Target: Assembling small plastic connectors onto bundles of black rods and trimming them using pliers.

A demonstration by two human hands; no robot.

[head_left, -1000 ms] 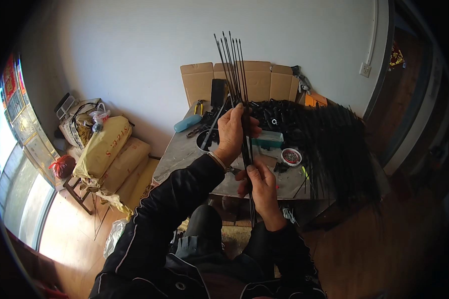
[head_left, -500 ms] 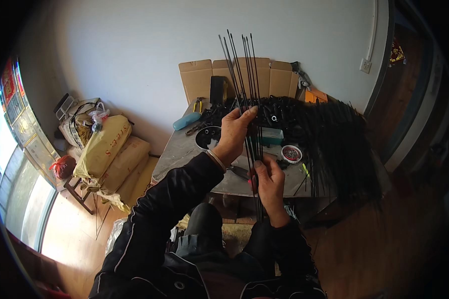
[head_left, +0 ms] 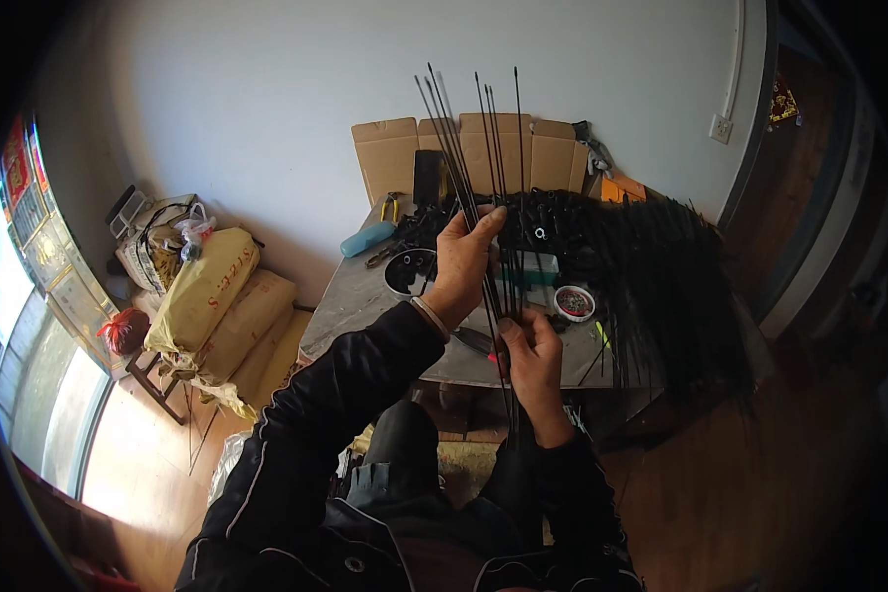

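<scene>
1. Presently, thin black rods (head_left: 464, 183) are held as a loose bunch above the table (head_left: 350, 306); upper lengths show against its far edge, lower ends come past its near edge toward the lap.
2. Upper grip: left hand (head_left: 461, 264). Thumb lies across the rods, pressing them against fingers partly hidden behind; exact contacts cannot be told.
3. Lower grip: right hand (head_left: 531, 360). Thumb and curled forefinger pinch the bunch; the other fingers are mostly out of sight.
4. Orientation: long axis roughly upright in view, slightly knobbed tips up toward the wall (head_left: 602, 69). Bunch fans at the top: one cluster leans left, others stand nearly straight; all narrow toward the right hand.
5. Step in hand (judged): spreading or sorting rods within the grip. Next move would call for a firm lower pinch and a lighter upper thumb, so that single rods part without slipping.
6. Nearby: a heap of similar rods (head_left: 676, 296) along the table's right edge; teal box (head_left: 541, 278) and small round tub (head_left: 557, 302) beyond the right hand; round dish (head_left: 388, 281) toward the left edge.
</scene>
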